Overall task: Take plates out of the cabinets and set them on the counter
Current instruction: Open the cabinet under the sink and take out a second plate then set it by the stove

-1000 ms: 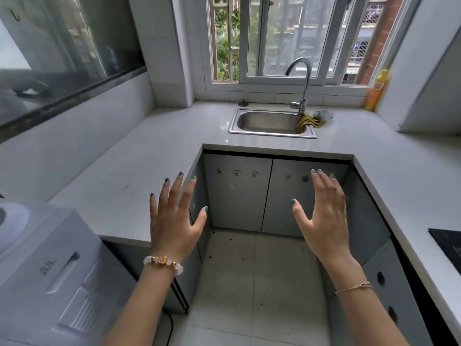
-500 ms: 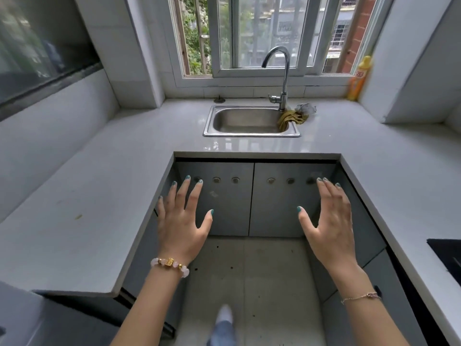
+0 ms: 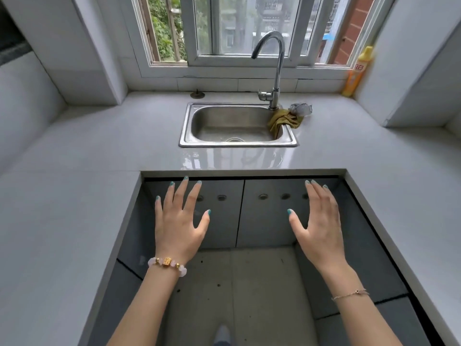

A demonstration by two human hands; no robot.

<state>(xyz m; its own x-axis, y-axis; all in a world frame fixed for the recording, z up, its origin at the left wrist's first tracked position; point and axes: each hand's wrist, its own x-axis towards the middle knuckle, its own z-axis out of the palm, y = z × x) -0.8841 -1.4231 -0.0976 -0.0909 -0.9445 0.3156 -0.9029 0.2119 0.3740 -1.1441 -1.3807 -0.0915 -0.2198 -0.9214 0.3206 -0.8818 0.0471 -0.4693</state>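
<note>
steel sink (image 3: 289,136), cloth (image 3: 283,119) over rim

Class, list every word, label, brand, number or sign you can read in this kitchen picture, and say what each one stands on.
Yellow bottle by the window: red label with pale marks, too blurred to read.
Gold bead on the left wrist's bracelet: any marking is too small to read.
No other text shows.

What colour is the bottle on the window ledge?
Yellow-orange bottle with a yellow cap and a white-and-red label; seen in the head view.
</note>
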